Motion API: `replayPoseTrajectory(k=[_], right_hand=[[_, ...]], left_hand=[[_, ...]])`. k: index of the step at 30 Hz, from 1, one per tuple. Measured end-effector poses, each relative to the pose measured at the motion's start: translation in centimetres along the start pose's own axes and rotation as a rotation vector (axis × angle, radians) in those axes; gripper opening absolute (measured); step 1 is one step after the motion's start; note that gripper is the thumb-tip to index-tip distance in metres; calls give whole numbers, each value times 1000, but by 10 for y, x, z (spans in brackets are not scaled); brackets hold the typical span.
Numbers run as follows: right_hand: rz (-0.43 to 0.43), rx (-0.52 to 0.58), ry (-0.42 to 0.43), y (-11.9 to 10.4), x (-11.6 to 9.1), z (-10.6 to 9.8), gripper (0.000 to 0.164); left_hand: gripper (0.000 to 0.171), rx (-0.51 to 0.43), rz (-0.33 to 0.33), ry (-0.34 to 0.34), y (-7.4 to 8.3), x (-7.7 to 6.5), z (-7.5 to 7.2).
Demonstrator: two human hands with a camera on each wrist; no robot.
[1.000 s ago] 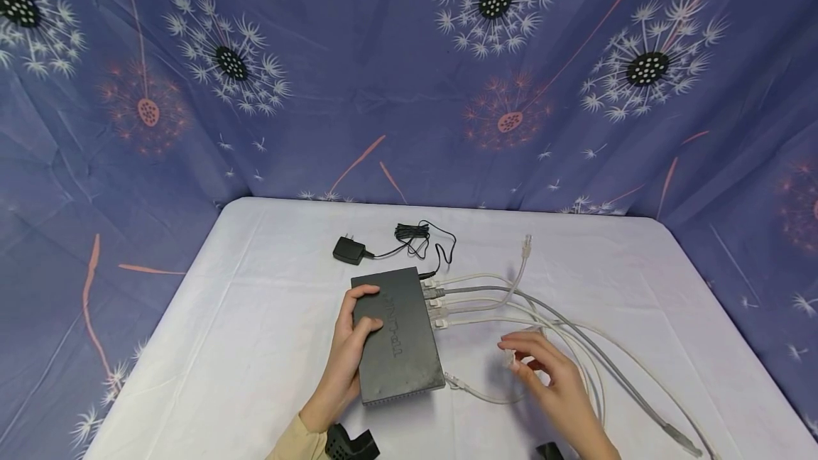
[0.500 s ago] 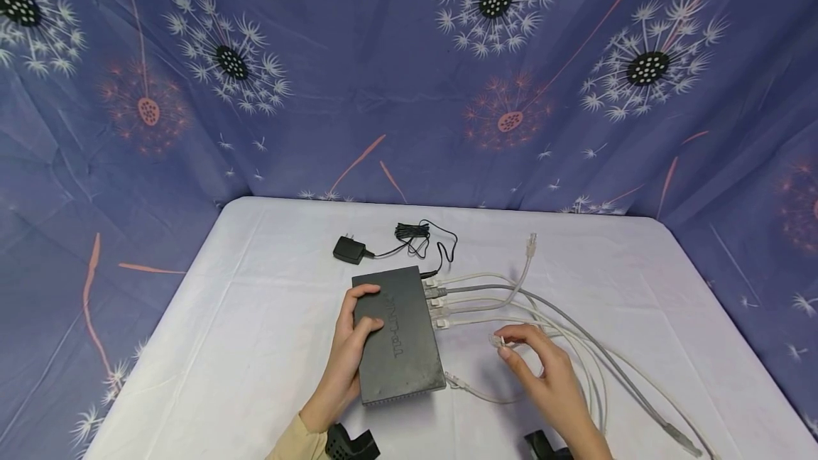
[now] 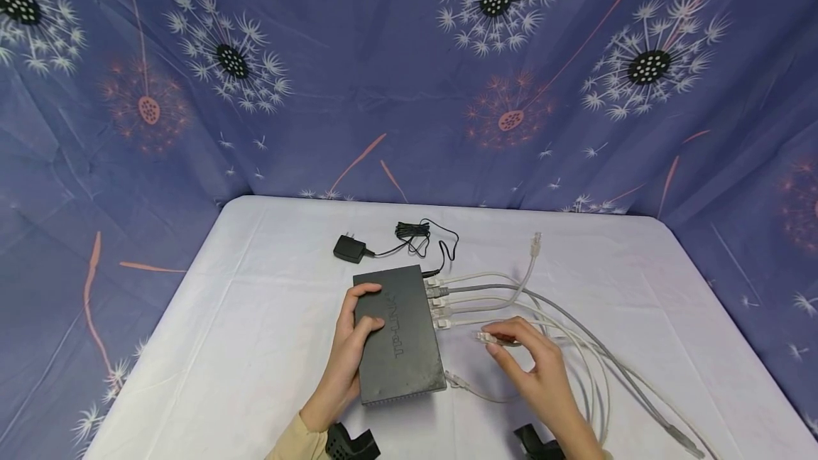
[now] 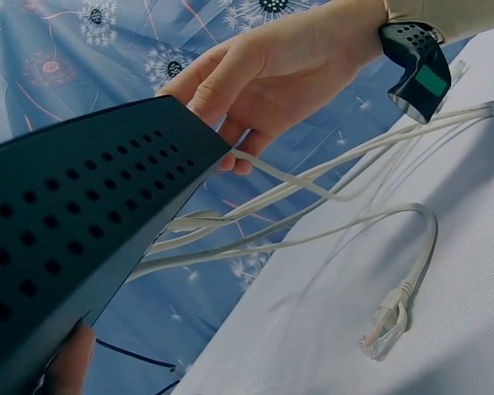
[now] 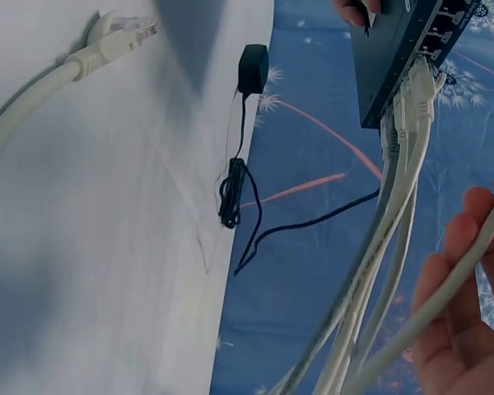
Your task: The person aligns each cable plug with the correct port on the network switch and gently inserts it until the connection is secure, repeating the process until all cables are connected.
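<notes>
My left hand (image 3: 345,353) grips the left side of a dark TP-Link network switch (image 3: 404,371), thumb on its top, and holds it tilted over the table. Between thumb and fingertips my right hand (image 3: 542,368) pinches the white plug (image 3: 483,337) of an Ethernet cable, right of the switch and apart from its ports. Several Ethernet cables (image 5: 407,148) are plugged into the far part of the port row. Uncovered ports (image 5: 441,34) show in the right wrist view. A loose Ethernet plug (image 4: 385,325) lies on the cloth below the switch.
A black power adapter (image 3: 349,249) lies behind the switch, its bundled cord (image 3: 412,231) leading to the switch. One loose cable end (image 3: 535,243) points up at the back. The other cables trail right across the white tablecloth (image 3: 255,304). A patterned blue curtain (image 3: 383,77) hangs behind.
My right hand has moved left toward the switch with the plug, which now points at the port side. The switch has barely shifted in my left hand.
</notes>
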State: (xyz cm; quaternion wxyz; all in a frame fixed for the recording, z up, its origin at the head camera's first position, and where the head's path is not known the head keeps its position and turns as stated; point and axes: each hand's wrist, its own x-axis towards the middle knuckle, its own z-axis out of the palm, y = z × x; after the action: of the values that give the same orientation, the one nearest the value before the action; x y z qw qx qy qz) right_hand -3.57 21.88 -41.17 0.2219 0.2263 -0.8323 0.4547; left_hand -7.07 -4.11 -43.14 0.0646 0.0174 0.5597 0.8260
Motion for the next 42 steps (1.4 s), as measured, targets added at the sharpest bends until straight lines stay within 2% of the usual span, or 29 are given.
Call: replayPoseTrajectory(k=[7,16,25,35,42], right_hand=[[19,20,-9,-4,3,3,36],[0,56,4,-3,3,11,38],[-102,60,7,-1,4,20,36],[-125,38,13,-2,6,24,36],[-202,19,38,0,10,28,25]], left_hand=[[48,-8,-6,-4,0,0,1],[49,26,-11,10,0,0,0],[49,-27,-9,-20,0,0,0],[50,-22,-5,-19,-1,-1,1],[50,14,14,-12,-2,0,2]])
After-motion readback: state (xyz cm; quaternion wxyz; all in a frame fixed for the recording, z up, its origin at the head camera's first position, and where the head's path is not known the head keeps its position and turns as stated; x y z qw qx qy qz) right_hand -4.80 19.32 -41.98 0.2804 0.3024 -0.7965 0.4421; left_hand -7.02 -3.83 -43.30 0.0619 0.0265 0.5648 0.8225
